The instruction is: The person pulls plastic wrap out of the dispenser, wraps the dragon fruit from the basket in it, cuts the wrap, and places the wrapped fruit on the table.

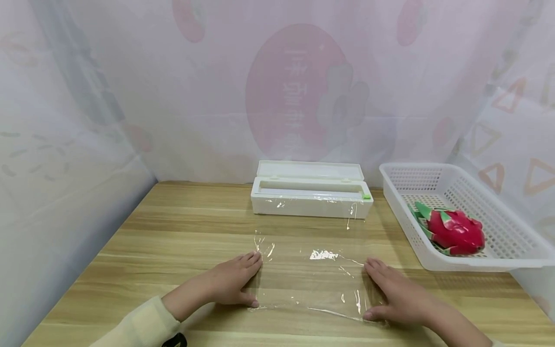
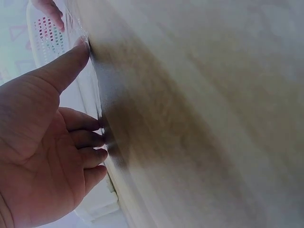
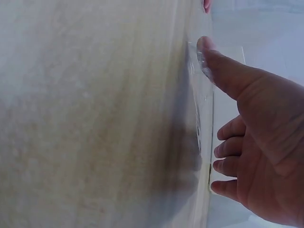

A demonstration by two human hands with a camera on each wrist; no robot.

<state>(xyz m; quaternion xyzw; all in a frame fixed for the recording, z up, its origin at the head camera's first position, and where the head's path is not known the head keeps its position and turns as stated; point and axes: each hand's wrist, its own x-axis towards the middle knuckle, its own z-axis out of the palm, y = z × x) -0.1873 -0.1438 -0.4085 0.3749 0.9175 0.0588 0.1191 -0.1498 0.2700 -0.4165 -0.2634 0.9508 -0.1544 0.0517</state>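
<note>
Nearby: dispenser box behind wrap sheet; basket holds dragon fruit.

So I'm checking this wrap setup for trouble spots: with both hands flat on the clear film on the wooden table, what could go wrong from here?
1. The thin clear plastic film already shows wrinkles; lifting either edge could let it fold and cling to itself.
2. The left hand and right hand press only its side edges, so uneven pulling might stretch or tear it.
3. The pink-and-green dragon fruit sits apart in the white perforated plastic basket; freeing a hand to fetch it may let the film shift.
</note>
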